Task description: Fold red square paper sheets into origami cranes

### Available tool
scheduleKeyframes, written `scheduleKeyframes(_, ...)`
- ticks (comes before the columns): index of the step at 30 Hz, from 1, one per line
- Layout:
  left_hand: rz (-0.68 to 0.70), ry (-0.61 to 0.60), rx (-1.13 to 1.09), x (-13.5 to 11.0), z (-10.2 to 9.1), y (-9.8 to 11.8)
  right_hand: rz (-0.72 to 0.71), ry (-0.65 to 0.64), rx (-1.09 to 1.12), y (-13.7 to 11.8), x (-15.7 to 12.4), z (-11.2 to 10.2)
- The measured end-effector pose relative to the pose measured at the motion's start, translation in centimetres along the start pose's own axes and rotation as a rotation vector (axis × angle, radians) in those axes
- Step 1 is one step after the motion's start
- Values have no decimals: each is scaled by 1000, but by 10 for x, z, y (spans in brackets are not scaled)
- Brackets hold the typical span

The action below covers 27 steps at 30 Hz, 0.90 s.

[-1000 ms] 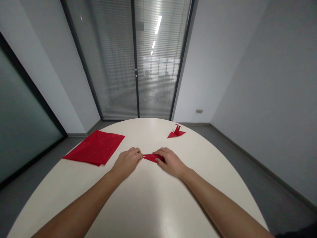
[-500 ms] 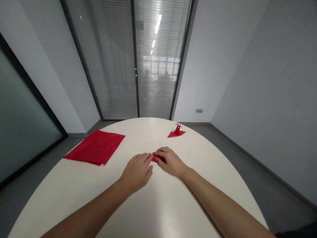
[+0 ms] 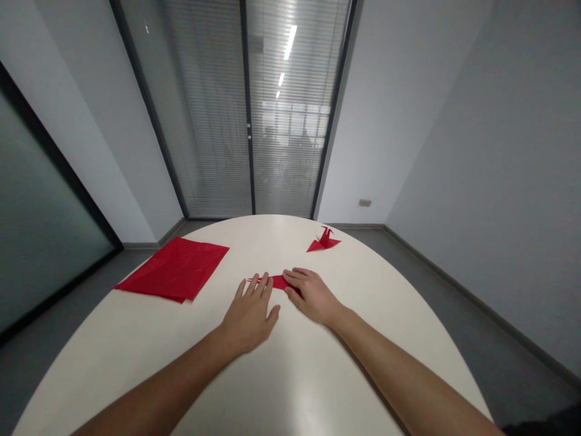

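A narrow piece of folded red paper lies on the white table between my hands, its slim pointed end reaching left past my fingers. My left hand is open, fingers spread and laid over that slim end, thumb apart. On the wider right part rests my right hand, its fingers bent over the paper and the thumb at its near edge, so it pins the piece down. The paper's right end is hidden under the right hand. Farther back stands a finished red paper crane, which neither hand touches.
The round white table fills the foreground. A stack of square red paper sheets lies at its left edge. Past the far rim are a glass partition with blinds and grey walls.
My left hand has shifted slightly left and its fingers have spread, uncovering more of the folded paper. My right hand has barely moved.
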<state>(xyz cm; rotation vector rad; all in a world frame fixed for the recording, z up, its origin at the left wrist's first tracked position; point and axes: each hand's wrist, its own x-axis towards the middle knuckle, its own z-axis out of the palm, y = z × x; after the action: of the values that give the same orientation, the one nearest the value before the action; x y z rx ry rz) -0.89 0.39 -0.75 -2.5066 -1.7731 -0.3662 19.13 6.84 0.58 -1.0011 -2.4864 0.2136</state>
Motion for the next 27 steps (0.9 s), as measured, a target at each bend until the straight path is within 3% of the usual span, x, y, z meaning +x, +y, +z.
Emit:
scheduleKeyframes(6, -57, 18, 7, 0, 1, 0, 126, -50, -23, -1, -3, 1)
scheduleKeyframes(15, -34, 144, -91, 7, -8, -10, -94, 34, 65, -6, 0, -10)
scheduleKeyframes(21, 68, 138, -247, 13, -6, -28, -73, 35, 196, -9, 1, -10)
scheduleKeyframes(27, 175, 128, -324, 14, 0, -35, -145, 18, 253, -2, 0, -5)
